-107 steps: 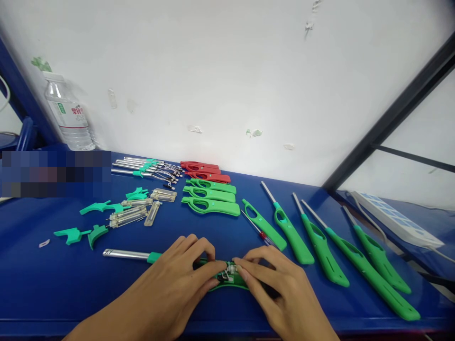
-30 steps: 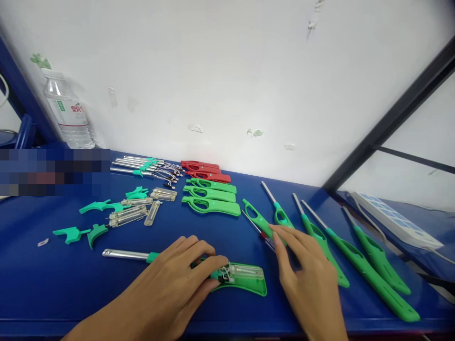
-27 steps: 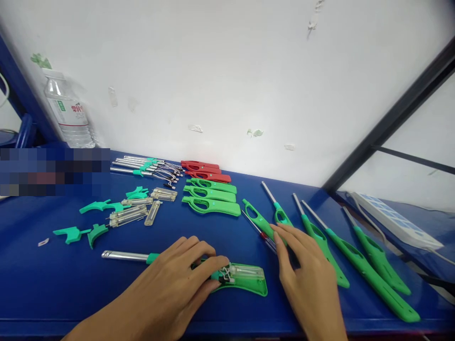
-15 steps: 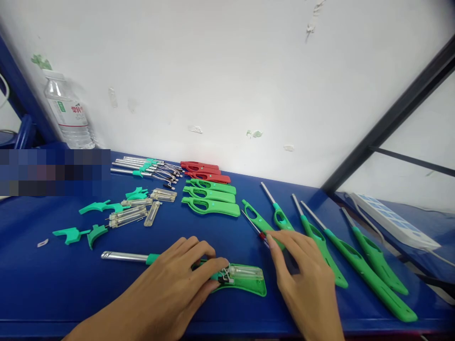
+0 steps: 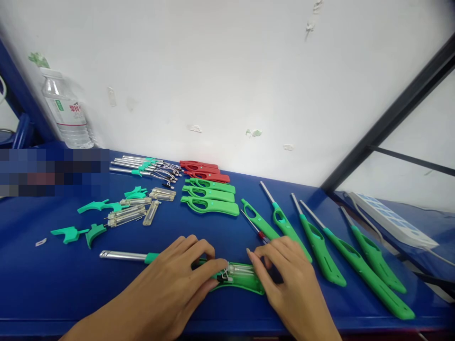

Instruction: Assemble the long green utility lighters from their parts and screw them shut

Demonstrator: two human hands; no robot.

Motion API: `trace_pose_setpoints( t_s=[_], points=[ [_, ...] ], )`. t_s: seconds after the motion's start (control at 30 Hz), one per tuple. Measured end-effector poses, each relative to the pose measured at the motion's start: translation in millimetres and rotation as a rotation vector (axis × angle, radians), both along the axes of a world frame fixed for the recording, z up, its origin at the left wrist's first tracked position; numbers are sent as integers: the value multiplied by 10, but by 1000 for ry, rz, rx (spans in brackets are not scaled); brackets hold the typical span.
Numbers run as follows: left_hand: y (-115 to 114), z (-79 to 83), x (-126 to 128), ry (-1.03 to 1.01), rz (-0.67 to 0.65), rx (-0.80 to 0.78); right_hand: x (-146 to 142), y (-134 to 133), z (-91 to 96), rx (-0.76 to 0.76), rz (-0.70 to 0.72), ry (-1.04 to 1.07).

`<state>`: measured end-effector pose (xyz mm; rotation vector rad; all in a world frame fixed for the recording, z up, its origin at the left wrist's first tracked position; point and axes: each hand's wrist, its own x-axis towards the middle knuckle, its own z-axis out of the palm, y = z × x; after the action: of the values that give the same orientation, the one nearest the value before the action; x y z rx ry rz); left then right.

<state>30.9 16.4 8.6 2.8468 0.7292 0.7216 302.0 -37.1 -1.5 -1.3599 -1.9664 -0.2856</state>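
An opened utility lighter lies near the front edge, its metal tube pointing left. Inside its green half shell sit a clear fuel tank and a black igniter part with white wire. My left hand is closed on the lighter's middle, thumb and forefinger by the igniter part. At the shell's right end, my right hand has its fingers bent and its thumb across the tank's end; its contact is partly hidden. Beyond that hand lie a red-handled screwdriver and a loose green half shell.
Closed green lighters lie at the right. At the back are red half shells, green half shells and tube assemblies with wires. Fuel tanks and teal triggers lie left. A water bottle stands far left.
My right hand has moved left, away from the loose green half shell and screwdriver, to the right end of the opened lighter. My left hand has stayed on the lighter.
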Motion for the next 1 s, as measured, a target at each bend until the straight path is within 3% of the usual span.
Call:
trace_pose_setpoints(
  t_s=[0.4,1.0],
  points=[
    [2,23,19,40,-28,47,-6,31,2,-47,-18,-24],
    [-2,26,-9,64,-14,-22,1,23,-29,-71,-18,1]
  ],
)
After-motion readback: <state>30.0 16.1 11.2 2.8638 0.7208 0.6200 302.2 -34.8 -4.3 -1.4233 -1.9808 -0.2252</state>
